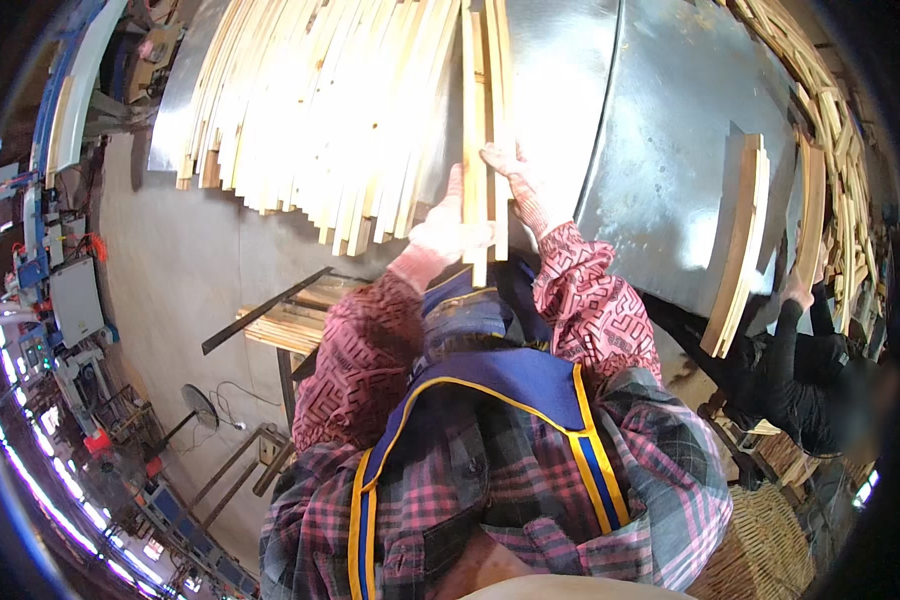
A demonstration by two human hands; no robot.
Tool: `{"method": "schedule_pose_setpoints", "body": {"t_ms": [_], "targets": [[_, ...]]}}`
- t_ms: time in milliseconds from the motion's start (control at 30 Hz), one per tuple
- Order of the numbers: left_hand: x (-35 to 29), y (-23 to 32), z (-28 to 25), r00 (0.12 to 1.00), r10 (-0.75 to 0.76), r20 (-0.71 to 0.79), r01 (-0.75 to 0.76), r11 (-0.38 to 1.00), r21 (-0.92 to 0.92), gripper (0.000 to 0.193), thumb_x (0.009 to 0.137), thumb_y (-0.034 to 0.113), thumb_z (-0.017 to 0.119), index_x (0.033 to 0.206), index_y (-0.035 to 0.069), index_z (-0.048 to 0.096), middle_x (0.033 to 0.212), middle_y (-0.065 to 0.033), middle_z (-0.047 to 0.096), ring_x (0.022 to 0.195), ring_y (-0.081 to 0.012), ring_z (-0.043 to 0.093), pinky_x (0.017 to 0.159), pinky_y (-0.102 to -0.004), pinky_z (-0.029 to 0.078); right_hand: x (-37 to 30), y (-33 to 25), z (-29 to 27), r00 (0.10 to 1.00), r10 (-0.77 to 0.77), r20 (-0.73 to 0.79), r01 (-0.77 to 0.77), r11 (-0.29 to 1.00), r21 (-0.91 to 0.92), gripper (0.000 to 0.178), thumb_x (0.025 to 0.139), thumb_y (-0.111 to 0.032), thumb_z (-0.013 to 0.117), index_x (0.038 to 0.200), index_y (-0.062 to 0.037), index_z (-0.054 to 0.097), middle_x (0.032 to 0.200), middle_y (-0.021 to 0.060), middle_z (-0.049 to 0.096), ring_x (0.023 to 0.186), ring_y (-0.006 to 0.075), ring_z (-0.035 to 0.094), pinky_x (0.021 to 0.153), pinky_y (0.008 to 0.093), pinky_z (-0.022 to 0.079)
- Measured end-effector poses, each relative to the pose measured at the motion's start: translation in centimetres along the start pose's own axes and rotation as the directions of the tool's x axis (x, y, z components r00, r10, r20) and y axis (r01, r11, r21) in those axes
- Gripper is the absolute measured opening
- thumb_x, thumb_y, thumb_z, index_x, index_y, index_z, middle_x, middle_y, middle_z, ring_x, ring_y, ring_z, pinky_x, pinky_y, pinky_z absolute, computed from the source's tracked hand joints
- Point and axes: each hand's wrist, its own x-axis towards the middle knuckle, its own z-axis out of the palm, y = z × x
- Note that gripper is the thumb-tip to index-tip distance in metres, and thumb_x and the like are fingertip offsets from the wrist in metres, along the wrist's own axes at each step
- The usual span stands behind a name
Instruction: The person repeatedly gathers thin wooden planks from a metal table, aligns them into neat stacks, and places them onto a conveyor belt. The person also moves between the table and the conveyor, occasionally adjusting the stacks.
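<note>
A small bundle of long, narrow wooden strips points away from me at the table's front edge, its near ends sticking out towards my apron. My left hand, in a pale pink knit glove, grips the bundle from the left close to the near ends, thumb stretched along the side. From the right, my right hand, gloved alike, presses its fingers against the strips a little farther up. To the left of the bundle, a wide row of similar pale strips lies side by side, brightly lit.
A shiny metal tabletop stretches to the right, with a separate stack of strips on it. Beyond, a person in dark clothes holds a wooden piece beside a large wood pile. More pieces rest on a rack below left.
</note>
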Motion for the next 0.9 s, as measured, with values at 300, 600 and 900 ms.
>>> {"method": "schedule_pose_setpoints", "body": {"t_ms": [300, 600, 900], "targets": [[-4.4, -0.9, -3.9, 0.967, 0.171, 0.191, -0.084, 0.915, -0.395, 0.071, 0.082, 0.037, 0.075, 0.130, -0.008, 0.050, 0.106, -0.0171, 0.067, 0.099, -0.0258, 0.066, 0.086, -0.0351, 0.054, 4.7, 5.6, -2.8, 0.982, -0.131, 0.139, 0.141, 0.988, -0.065, 0.046, 0.089, -0.025, 0.067, 0.124, 0.0049, 0.058, 0.112, 0.0164, 0.069, 0.110, 0.0227, 0.064, 0.107, 0.0430, 0.039], [-14.9, 0.9, -7.5, 0.803, 0.504, -0.319, -0.594, 0.627, -0.504, 0.080, 0.072, 0.021, 0.080, 0.140, 0.002, 0.043, 0.117, -0.0165, 0.061, 0.096, -0.0269, 0.066, 0.085, -0.0393, 0.057, 11.7, 4.4, 5.4, 0.952, 0.085, 0.295, 0.081, 0.857, -0.510, 0.055, 0.092, -0.042, 0.067, 0.124, 0.0026, 0.061, 0.122, 0.0171, 0.065, 0.115, 0.0243, 0.058, 0.101, 0.0372, 0.044], [-44.9, -23.1, -18.0, -0.065, -0.183, -0.981, -0.432, 0.891, -0.137, 0.059, 0.075, 0.004, 0.063, 0.132, 0.005, 0.052, 0.107, -0.0112, 0.065, 0.088, -0.0250, 0.066, 0.079, -0.0359, 0.056, 5.6, 1.6, 3.9, 0.660, -0.101, 0.744, 0.735, -0.121, -0.668, 0.045, 0.108, -0.015, 0.029, 0.151, -0.0039, 0.035, 0.153, 0.0186, 0.040, 0.139, 0.0293, 0.042, 0.117, 0.0359, 0.031]]}}
